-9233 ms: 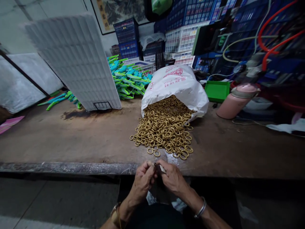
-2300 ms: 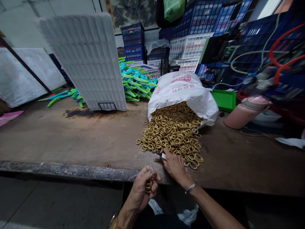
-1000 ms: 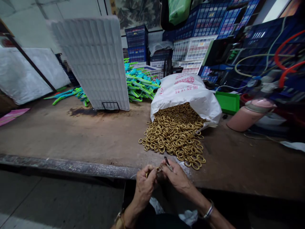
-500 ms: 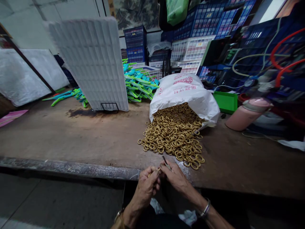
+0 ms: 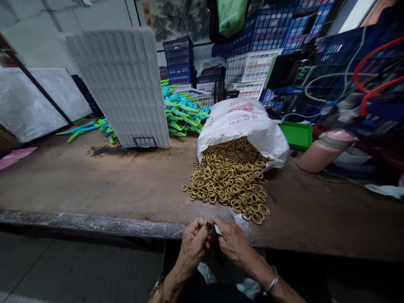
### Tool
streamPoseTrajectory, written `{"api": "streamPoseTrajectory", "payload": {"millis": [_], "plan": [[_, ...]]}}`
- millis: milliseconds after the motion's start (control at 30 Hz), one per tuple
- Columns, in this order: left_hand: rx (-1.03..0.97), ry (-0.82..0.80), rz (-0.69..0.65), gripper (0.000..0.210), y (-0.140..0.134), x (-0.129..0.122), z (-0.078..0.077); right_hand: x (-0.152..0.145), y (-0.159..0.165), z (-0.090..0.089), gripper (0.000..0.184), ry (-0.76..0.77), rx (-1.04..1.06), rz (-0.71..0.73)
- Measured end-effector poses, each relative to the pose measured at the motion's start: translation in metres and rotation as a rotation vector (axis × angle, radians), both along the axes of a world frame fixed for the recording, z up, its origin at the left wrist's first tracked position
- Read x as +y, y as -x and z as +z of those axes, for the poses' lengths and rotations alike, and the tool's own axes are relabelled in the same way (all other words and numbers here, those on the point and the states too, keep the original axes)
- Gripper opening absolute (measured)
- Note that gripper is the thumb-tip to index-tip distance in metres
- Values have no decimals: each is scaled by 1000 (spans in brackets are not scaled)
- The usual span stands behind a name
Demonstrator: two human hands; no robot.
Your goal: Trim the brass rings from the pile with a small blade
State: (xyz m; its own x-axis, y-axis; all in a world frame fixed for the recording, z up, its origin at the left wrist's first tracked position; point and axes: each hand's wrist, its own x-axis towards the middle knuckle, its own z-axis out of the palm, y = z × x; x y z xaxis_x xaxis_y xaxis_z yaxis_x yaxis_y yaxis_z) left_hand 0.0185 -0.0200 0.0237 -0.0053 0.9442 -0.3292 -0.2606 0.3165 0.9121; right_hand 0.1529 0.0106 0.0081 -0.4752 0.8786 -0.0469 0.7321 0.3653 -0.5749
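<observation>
Just off the front edge of the table, my left hand is closed on a gold ring, mostly hidden by the fingers. Close beside it, my right hand grips a small knife with a pale handle. Its dark tip reaches the left fingertips, where the ring is held; exact contact is too small to make out. Beyond both hands lies a heap of gold rings, spilling from the mouth of a white sack with red print.
On the wooden table a white ribbed panel stands upright at the left. Green and blue plastic pieces lie behind it. To the right are a green tray and a pink bottle. Stacked crates rise at the back.
My right hand has turned the knife: its dark blade pointed up and away before, and now its tip is down at the left fingertips. The ring stays in my left hand.
</observation>
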Motion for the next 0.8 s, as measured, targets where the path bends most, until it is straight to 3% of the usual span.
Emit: {"api": "streamPoseTrajectory", "payload": {"millis": [100, 200, 367, 500, 600, 700, 800], "plan": [[18, -6, -21, 38, 3, -4, -6, 1, -3, -1, 28, -25, -63, 32], [-26, 23, -72, 33, 5, -10, -7, 3, -11, -4, 28, -89, -158, -40], [-262, 95, -162, 27, 4, -13, 1, 6, -43, -11, 26, -142, -187, -295], [-235, 156, -302, 35, -7, -13, -1, 7, -75, -10, 18, -143, -209, -536], [-195, 181, -455, 38, -17, -17, -15, 8, -86, -7, 15, -134, -305, -600], [-207, 249, -556, 38, -25, -23, -39, 9, -86, -7, 15, -143, -365, -613], [-180, 281, -538, 35, -29, -26, -70, 10, -83, -11, 13, -175, -408, -595]]}}
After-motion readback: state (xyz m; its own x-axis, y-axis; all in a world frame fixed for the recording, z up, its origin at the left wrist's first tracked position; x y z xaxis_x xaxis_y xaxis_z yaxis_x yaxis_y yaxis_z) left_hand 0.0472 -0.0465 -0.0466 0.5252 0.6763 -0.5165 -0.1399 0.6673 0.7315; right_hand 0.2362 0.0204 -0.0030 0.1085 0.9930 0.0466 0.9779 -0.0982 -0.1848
